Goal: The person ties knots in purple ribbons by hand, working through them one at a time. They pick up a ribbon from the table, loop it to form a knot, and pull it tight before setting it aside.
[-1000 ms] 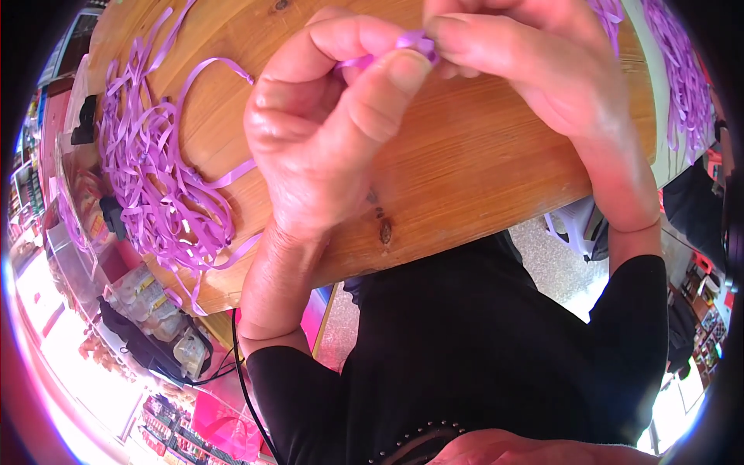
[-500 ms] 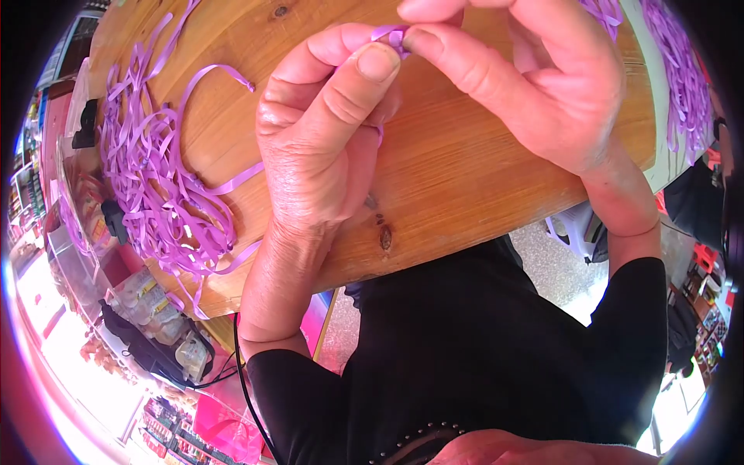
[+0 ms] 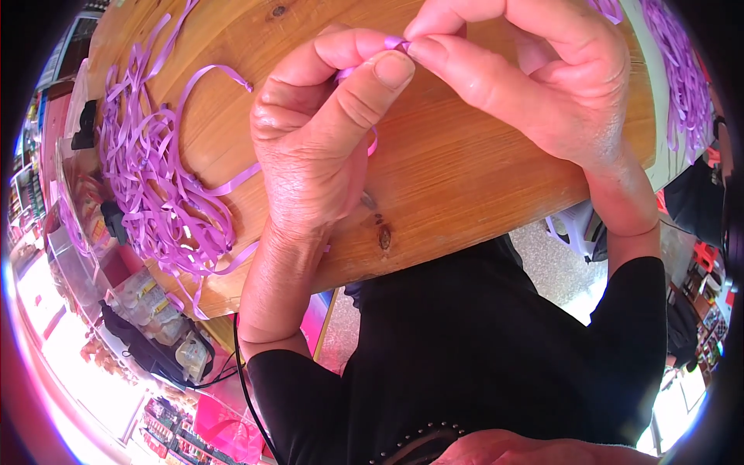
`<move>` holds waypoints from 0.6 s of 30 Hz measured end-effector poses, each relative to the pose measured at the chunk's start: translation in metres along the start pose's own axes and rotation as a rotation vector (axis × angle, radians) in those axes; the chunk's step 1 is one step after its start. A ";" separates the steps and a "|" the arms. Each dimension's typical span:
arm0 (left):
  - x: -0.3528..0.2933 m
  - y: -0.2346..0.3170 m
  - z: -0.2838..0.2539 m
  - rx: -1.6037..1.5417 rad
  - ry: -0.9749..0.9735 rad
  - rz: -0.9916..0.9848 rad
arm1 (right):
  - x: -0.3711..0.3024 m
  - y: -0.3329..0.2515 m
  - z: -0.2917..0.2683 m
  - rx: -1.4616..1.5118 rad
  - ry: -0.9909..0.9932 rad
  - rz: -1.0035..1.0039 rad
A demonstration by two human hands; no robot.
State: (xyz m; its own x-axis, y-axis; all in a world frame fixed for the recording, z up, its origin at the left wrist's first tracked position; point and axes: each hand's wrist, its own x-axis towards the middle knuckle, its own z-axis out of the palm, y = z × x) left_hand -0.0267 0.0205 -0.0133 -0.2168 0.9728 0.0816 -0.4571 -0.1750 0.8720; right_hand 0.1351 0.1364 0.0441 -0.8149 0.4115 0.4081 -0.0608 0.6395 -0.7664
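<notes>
Pinching a narrow, glossy purple ribbon (image 3: 396, 43) between thumb and forefinger at twelve o'clock, the left hand (image 3: 322, 116) meets the right hand (image 3: 535, 77), its thumb and forefinger closed just beside on the same strip, above a varnished brown wooden table (image 3: 480, 178). A tangled heap of purple ribbons (image 3: 163, 178) lies between nine and ten o'clock; another long purple bundle (image 3: 683, 85) shows at two o'clock.

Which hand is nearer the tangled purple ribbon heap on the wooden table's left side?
Left. The left hand is just right of the heap; the right hand is farther right.
</notes>
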 end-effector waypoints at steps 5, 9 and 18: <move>-0.001 0.000 0.003 -0.063 0.021 -0.044 | -0.002 -0.002 0.003 -0.170 0.055 -0.201; -0.001 0.002 0.001 -0.114 -0.031 -0.113 | -0.006 0.008 0.008 0.056 0.074 -0.127; -0.002 0.002 0.005 -0.069 -0.039 -0.057 | -0.011 0.011 0.017 0.513 0.142 0.116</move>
State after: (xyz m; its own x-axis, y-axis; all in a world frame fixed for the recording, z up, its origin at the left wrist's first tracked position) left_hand -0.0232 0.0193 -0.0096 -0.1555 0.9864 0.0532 -0.5261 -0.1283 0.8407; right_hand 0.1337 0.1279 0.0234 -0.7491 0.5672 0.3423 -0.2775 0.2005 -0.9396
